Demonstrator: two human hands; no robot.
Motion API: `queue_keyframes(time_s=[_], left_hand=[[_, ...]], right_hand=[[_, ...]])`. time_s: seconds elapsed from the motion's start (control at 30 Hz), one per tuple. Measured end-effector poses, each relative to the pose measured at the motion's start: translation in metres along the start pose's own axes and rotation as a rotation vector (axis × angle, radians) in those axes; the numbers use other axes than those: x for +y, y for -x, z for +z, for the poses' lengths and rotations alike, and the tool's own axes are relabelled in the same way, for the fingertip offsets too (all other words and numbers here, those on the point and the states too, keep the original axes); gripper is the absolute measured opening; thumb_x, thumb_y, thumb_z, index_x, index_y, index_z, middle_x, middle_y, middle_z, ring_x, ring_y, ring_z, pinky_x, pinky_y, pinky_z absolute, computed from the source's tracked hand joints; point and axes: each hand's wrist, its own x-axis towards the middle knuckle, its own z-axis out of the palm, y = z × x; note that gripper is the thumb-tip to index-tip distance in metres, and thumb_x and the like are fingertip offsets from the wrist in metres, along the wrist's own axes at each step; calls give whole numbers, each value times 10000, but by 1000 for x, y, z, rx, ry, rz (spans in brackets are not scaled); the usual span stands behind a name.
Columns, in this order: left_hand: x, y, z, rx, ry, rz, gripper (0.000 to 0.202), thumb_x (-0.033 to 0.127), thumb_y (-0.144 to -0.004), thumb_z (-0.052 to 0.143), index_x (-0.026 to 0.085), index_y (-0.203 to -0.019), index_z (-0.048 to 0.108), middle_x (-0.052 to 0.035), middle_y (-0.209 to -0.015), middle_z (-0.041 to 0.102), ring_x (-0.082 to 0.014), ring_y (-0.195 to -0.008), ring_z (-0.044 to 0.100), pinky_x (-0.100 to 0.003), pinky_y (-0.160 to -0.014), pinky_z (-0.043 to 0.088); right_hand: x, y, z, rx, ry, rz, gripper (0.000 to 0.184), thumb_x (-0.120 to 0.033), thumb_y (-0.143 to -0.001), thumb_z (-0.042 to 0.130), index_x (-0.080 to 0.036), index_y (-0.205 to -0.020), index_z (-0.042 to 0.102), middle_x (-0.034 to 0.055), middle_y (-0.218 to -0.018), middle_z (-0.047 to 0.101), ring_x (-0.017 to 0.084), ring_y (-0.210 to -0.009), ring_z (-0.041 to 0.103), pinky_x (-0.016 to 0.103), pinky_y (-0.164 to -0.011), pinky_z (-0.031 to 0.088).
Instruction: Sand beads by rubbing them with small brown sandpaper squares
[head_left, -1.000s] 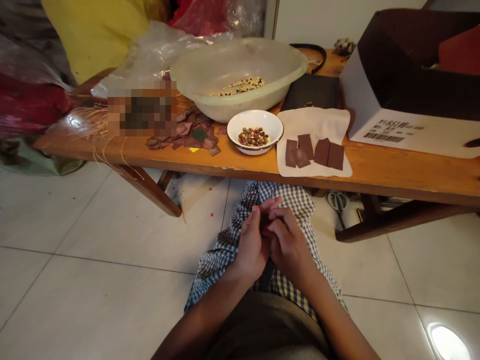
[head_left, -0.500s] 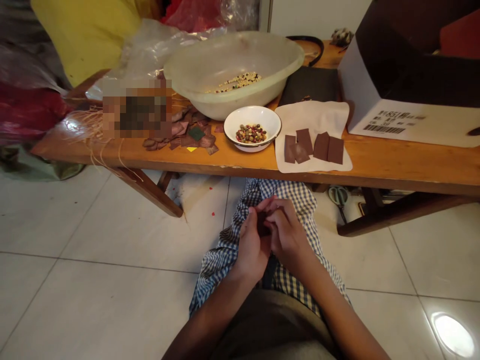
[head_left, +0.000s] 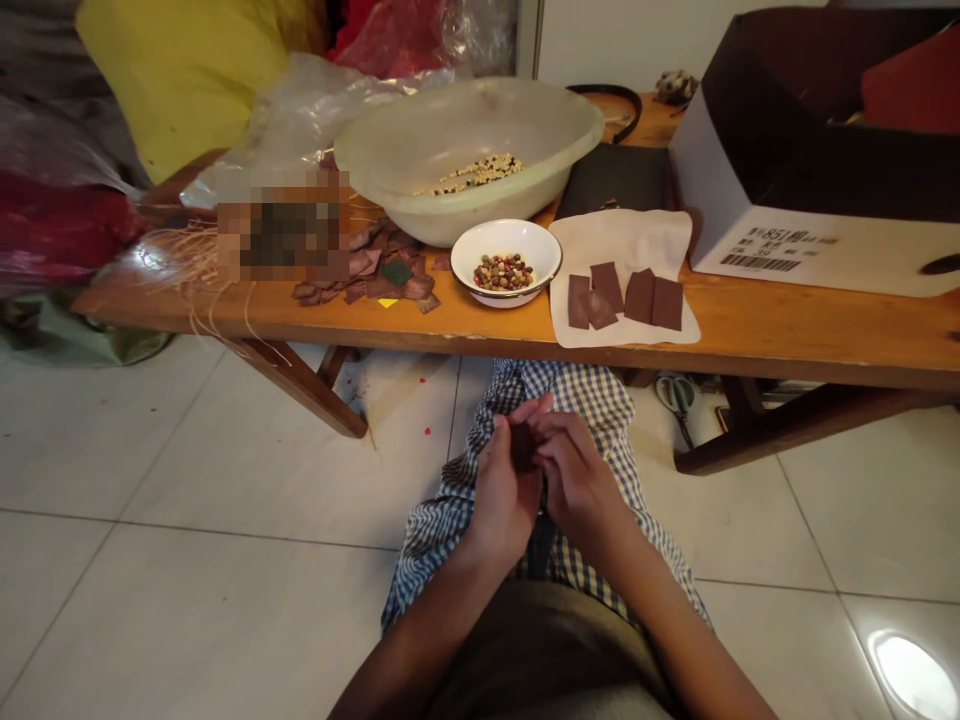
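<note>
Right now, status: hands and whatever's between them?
Left hand, right hand: fingers on small dark-brown piece, above checked cloth. Wooden bench ahead, untouched.

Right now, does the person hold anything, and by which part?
A small dark brown piece is held between the left hand and right hand; fingers hide the gripped part.

Small dark piece (head_left: 523, 447) between the bare left hand (head_left: 504, 495) and bare right hand (head_left: 579, 490): mostly hidden by the fingers, shape and material indeterminable. Rectangular pixelated patch (head_left: 283, 228) on the orange-brown wooden bench (head_left: 787, 335): contents blurred beyond identification. White cardboard box with dark interior (head_left: 757, 170): cut off by the right edge, text on its white printed label (head_left: 780, 250) too small to read; round multicoloured beads (head_left: 503, 272) in the white enamel bowl (head_left: 507, 232) too small to identify.
</note>
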Motion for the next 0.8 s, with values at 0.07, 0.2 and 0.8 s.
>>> queue_keyframes(time_s=[0.07, 0.2, 0.8], left_hand=[[-1, 1, 0, 4, 10, -11, 311, 348, -920, 448, 171, -926, 703, -61, -1099, 698, -181, -1115, 589, -291, -980, 421], [-2, 2, -3, 13, 5, 3, 322, 353, -928, 424, 187, -955, 698, -52, -1132, 688, -167, -1120, 585, -272, -966, 425], [0, 6, 1, -20, -56, 73, 336, 378, -923, 426, 184, -956, 699, -62, -1189, 661, -195, -1181, 547, -330, -1046, 364]], right_hand=[[2, 1, -1, 7, 6, 0, 190, -47, -859, 373, -199, -880, 486, 94, -988, 480, 199, -936, 537, 395, -818, 522], [2, 5, 0, -56, 14, -42, 189, -46, -845, 392, -190, -898, 502, 125, -1076, 488, 227, -1026, 525, 419, -846, 518], [-5, 8, 4, -38, 14, -44, 235, -16, -836, 380, -202, -951, 466, 126, -1104, 466, 221, -1046, 512, 401, -840, 527]])
